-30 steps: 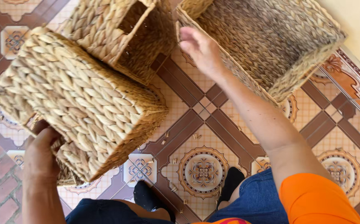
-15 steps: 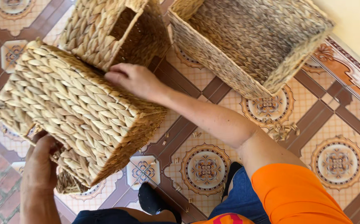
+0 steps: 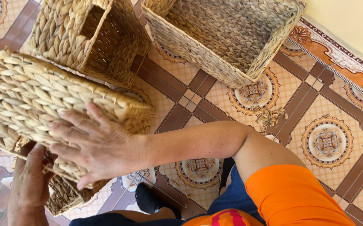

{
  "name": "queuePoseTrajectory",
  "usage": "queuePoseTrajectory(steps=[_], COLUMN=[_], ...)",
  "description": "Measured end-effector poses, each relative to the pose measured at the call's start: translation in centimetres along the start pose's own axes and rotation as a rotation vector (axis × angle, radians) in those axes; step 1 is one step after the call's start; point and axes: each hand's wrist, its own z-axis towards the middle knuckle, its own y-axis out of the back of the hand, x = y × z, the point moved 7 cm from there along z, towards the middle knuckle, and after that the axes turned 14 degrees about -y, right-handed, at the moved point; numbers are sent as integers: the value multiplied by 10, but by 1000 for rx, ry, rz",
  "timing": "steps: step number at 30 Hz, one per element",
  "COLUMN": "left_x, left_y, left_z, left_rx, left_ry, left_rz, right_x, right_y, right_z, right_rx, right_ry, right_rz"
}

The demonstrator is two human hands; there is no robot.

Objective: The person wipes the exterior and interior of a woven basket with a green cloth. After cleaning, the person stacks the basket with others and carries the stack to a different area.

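A woven straw basket lies tipped over in front of me at the left, its base facing up. My right hand lies flat on its near side, fingers spread. My left hand grips the basket's lower edge from below, at the bottom left. A second woven basket stands just beyond it, its open side towards the right. A third, wider woven basket stands open at the top centre.
The floor is patterned tile in orange, brown and cream. Loose straw bits lie on it near the wide basket. A pale wall runs along the top right. My knees and orange shirt fill the bottom.
My right hand left the wide basket's rim, swept left and down, and now rests flat on the tipped basket. My left hand kept its hold underneath.
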Motion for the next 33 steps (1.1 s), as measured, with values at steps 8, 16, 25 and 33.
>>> queuePoseTrajectory(steps=[8, 16, 25, 33], left_x=[6, -12, -12, 1], left_y=[7, 58, 85, 95], left_z=[0, -26, -40, -36], left_rx=[-61, -119, -269, -283], left_ry=[55, -58, -170, -242], left_rz=[-213, -42, -189, -86], right_x=[9, -25, -52, -59], right_y=[-8, 42, 101, 205], right_z=[-12, -50, -73, -93], right_rx=[-114, -105, -301, -319], right_ry=[-67, -84, -16, 21], right_rz=[41, -138, -153, -300])
